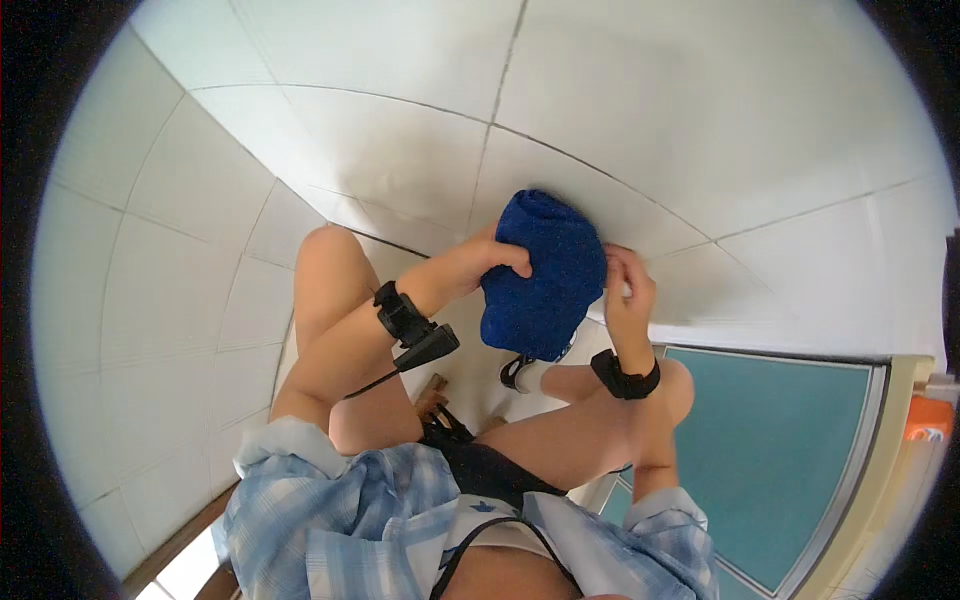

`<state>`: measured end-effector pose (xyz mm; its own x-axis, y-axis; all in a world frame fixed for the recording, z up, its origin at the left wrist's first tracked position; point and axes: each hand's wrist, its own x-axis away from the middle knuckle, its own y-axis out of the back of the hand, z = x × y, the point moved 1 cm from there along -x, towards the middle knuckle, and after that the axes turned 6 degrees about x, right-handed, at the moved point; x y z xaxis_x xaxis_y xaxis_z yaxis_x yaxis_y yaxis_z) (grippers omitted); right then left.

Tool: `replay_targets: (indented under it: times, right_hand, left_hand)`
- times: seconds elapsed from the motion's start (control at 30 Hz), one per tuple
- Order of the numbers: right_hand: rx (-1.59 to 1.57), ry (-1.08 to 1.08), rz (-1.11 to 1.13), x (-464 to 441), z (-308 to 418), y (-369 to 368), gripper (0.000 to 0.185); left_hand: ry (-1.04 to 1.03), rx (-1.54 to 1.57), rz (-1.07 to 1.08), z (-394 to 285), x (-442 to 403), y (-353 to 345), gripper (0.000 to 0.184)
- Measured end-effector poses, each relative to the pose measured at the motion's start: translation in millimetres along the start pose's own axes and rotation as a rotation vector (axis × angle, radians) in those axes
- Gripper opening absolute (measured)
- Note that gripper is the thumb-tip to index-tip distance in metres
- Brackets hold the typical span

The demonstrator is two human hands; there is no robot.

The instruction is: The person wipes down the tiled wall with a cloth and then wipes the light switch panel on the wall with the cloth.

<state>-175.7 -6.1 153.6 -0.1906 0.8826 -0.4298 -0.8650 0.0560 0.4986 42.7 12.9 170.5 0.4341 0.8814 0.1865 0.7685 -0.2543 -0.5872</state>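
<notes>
A folded dark blue cloth point(548, 280), thick and towel-like, is held up in front of the tiled wall. My left hand point(490, 258) grips its left side, the thumb lying across the front and the other fingers hidden behind. At the cloth's right edge is my right hand point(632, 300), its fingers curled and their tips against the fabric. A small pale patch shows between those fingers and thumb; I cannot make out what it is. Black straps circle both wrists, and the left one carries a black device point(425, 345).
White tiles point(620, 90) cover the walls ahead and at left. My bent knees flank the cloth, with a shoe point(515, 374) below it. A teal panel door point(770, 450) stands at right, beside an orange container point(928, 418). A brown wooden object point(432, 390) lies low between my legs.
</notes>
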Motion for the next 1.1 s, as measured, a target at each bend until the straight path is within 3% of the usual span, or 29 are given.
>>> replay_targets:
  times: [0.03, 0.07, 0.1, 0.17, 0.2, 0.27, 0.4, 0.47, 0.6, 0.7, 0.77, 0.83, 0.9, 0.93, 0.97, 1.03, 1.1]
  right_hand:
    - [0.156, 0.054, 0.127, -3, -2, -3, 0.016]
    - [0.017, -0.063, 0.290, 3, -30, -12, 0.019]
    - [0.028, -0.067, 0.282, 0, -25, -12, 0.019]
    - [-0.263, -0.194, 0.635, -1, -9, -14, 0.024]
    - [-0.249, -0.197, 0.630, 0, -11, -12, 0.024]
    - [-0.298, -0.438, 0.766, 4, -19, -11, 0.032]
    - [-0.343, -0.407, 0.621, 11, -32, -11, 0.046]
    - [-0.518, -0.491, 0.587, 20, -48, -6, 0.050]
    - [-0.687, -0.545, 0.687, 13, -45, -1, 0.055]
    - [-0.538, -0.342, 0.540, 21, -50, -8, 0.053]
    - [-0.443, -0.458, 0.449, 24, -24, -7, 0.051]
    - [-0.451, -0.394, 0.358, 30, -5, -11, 0.050]
    - [-0.354, -0.560, 0.314, 41, -1, -12, 0.049]
    - [-0.434, -0.661, 0.185, 49, 3, -19, 0.045]
    - [-0.429, -0.669, 0.181, 55, 6, -20, 0.045]
    - [-0.705, -0.769, 0.119, 65, 13, -23, 0.042]
    - [-0.722, -0.741, 0.069, 66, 9, -21, 0.039]
  left_hand:
    - [0.006, 0.011, 0.009, 4, 0, -1, 0.050]
    - [0.009, 0.026, 0.021, 6, 0, -1, 0.049]
    - [0.012, 0.028, 0.035, 7, -1, -3, 0.049]
    - [0.059, 0.023, 0.082, 9, -1, -8, 0.049]
    - [0.057, 0.028, 0.096, 11, -3, -8, 0.049]
    - [0.081, 0.089, 0.082, 16, -4, -5, 0.049]
    - [0.084, 0.162, 0.057, 14, 2, -8, 0.048]
    - [0.070, 0.206, 0.036, 13, 5, -12, 0.047]
    - [0.032, 0.181, 0.042, 22, 3, -11, 0.044]
    - [-0.007, 0.125, 0.011, 28, -3, -12, 0.040]
    - [-0.041, 0.044, -0.061, 27, -1, -17, 0.036]
    - [-0.033, -0.002, -0.080, 28, 0, -22, 0.038]
    - [-0.022, -0.033, -0.098, 35, -2, -20, 0.039]
    - [-0.018, -0.124, -0.116, 42, -4, -14, 0.041]
    - [-0.016, -0.215, -0.134, 51, -6, -10, 0.043]
    - [-0.038, -0.250, -0.137, 54, -1, -13, 0.046]
    - [-0.054, -0.285, -0.140, 60, 0, -16, 0.050]
